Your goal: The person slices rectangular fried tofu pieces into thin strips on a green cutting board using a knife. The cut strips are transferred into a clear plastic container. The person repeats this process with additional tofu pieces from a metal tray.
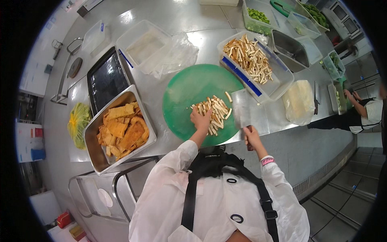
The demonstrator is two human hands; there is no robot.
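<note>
My left hand [200, 119] touches the near left edge of a loose pile of cut brown-and-white strips [217, 109], its thumb and fingers spread apart over them. The pile lies on a round green cutting board [193, 81]; two strips sit off to its right. By its dark handle, my right hand [252, 136] grips a cleaver [242, 106]. The wide blade lies flat-looking across the board's right edge and the steel table. Beyond the board, a clear plastic box [279, 81] with a blue clip edge holds many similar strips.
At left, a steel pan [90, 137] holds browned tofu-like slabs [121, 127], beside a dark tray [105, 80] and a yellow plastic bag [79, 125]. A wrapped pale block [299, 103] and a knife [316, 98] lie at right. Another person's hands [350, 95] work farther right.
</note>
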